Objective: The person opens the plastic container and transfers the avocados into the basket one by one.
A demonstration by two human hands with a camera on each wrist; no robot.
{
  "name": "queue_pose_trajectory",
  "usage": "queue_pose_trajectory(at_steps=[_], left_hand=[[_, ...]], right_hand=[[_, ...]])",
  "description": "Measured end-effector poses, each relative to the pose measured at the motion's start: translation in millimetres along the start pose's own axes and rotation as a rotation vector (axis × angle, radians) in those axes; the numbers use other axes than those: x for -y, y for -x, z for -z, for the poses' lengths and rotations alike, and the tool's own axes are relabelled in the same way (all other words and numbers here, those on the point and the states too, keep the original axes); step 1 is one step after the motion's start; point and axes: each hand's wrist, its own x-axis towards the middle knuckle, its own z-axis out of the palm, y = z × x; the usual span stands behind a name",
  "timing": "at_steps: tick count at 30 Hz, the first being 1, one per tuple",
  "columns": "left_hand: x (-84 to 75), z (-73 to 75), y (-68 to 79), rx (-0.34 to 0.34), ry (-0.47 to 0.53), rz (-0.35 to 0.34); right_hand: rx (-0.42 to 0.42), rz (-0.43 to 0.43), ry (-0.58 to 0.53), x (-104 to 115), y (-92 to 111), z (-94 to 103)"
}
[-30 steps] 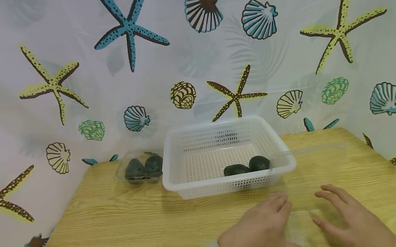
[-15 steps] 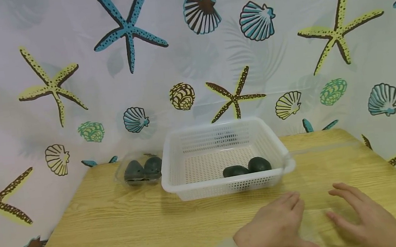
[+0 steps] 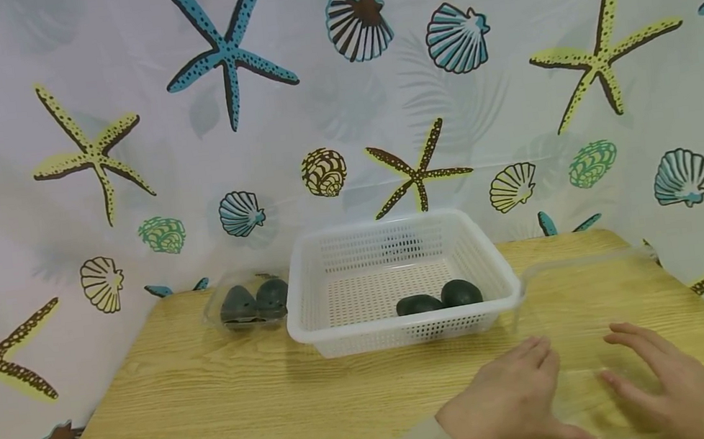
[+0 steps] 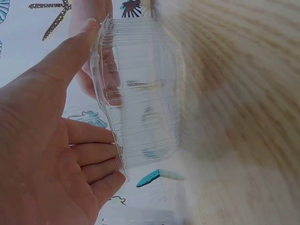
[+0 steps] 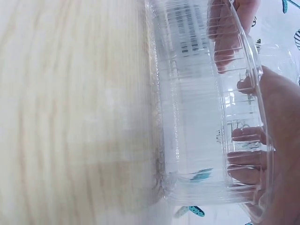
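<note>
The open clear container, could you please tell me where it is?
In the head view, the open clear container sits lower right, between the left hand and right hand, nearer than the white basket.

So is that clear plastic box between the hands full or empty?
It looks empty: both wrist views see right through the clear plastic box, and nothing shows inside.

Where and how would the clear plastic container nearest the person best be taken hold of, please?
Probably by the rim of the clear container, coming in from its left and right sides together: it sits rim up, base toward the table, and the rim projects as an edge to catch under. It looks thin, so squeeze lightly.
</note>
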Motion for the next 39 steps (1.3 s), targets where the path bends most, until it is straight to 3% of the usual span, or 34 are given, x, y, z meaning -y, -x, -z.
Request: queue_pose_trajectory(at_steps=[13, 18, 25, 33, 39], left_hand=[[-7.4, -0.3, -16.8, 0.002, 0.012, -0.017], [-10.4, -3.2, -23.2, -0.056, -0.005, -0.031], [-13.6, -5.8, -29.5, -0.047, 0.06, 0.002], [-9.3, -2.7, -27.0, -0.158, 0.031, -0.063], [0.6, 14.8, -17.5, -0.119, 0.142, -0.02]], right_hand=[[-0.019, -0.003, 0.031, -20, -1, 9.3], [-0.011, -0.025, 0.036, -24, -2, 14.4], [-0.02, -0.029, 0.046, -31, -3, 17.5], [-0.001, -0.032, 0.049, -39, -6, 20.5], [-0.006, -0.017, 0.028, -37, -10, 27.3]])
